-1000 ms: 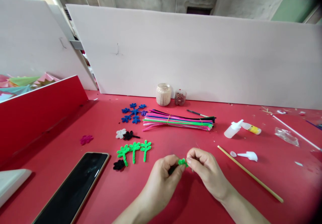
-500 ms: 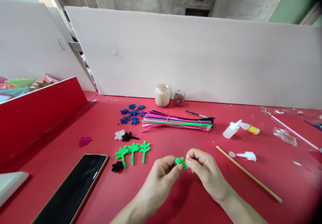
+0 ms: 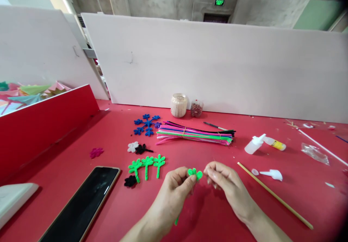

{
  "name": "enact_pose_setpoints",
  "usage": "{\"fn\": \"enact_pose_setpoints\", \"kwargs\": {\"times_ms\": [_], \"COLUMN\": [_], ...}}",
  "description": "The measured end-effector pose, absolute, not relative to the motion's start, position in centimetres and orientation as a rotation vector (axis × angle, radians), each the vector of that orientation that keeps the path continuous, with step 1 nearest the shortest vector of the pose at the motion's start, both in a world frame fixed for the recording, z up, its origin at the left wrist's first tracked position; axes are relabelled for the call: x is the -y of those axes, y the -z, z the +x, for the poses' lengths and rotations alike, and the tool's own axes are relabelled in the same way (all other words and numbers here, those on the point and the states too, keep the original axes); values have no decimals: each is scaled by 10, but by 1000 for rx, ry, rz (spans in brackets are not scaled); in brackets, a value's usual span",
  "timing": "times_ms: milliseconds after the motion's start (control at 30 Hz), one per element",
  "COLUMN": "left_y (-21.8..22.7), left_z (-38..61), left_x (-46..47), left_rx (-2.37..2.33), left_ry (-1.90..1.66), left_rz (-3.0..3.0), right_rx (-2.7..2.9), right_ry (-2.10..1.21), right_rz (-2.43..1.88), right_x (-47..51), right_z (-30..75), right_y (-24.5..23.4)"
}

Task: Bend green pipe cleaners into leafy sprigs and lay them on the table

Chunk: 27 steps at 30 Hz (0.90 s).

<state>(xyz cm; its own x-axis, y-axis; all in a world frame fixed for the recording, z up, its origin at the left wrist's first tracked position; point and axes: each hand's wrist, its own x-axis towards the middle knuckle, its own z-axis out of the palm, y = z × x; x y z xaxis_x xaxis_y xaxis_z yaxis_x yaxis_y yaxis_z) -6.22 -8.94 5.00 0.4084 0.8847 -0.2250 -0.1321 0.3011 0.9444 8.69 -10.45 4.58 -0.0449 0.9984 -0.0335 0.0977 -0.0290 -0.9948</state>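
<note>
My left hand [image 3: 174, 195] pinches a green pipe-cleaner leaf shape [image 3: 194, 172] between thumb and fingers; the stem's end pokes out below the hand. My right hand [image 3: 225, 184] sits just right of the leaf with its fingers curled together, slightly apart from the green loops. Three finished green leaf stems [image 3: 147, 165] lie on the red table [image 3: 108, 140] to the left. A bundle of coloured pipe cleaners [image 3: 194, 133] lies further back.
A phone [image 3: 81, 205] lies screen-up at the lower left. Blue [image 3: 146, 123], white, black [image 3: 130, 181] and pink [image 3: 96, 152] pipe-cleaner flowers, two small jars [image 3: 178, 105], glue bottles [image 3: 265, 143], a nozzle cap [image 3: 272, 174] and a long wooden stick [image 3: 274, 195] lie around. White boards stand behind.
My right hand has let go of the green leaf and drawn slightly right. My left hand has turned the leaf upward, so its loops show.
</note>
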Motion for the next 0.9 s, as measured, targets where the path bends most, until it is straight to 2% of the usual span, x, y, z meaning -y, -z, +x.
{"fn": "enact_pose_setpoints", "kwargs": {"times_ms": [467,900], "left_y": [-45,-46], "left_z": [-62,-64], "left_x": [90,89], "left_rx": [-841,-847], "left_ry": [-798,-785], "left_rz": [992,985], "right_rx": [1582,1596], "right_ry": [-1077,-1179], "right_rz": [-1294,-1275], "right_x": [112,113], "right_z": [80,79], "right_y": [-48,-47]}}
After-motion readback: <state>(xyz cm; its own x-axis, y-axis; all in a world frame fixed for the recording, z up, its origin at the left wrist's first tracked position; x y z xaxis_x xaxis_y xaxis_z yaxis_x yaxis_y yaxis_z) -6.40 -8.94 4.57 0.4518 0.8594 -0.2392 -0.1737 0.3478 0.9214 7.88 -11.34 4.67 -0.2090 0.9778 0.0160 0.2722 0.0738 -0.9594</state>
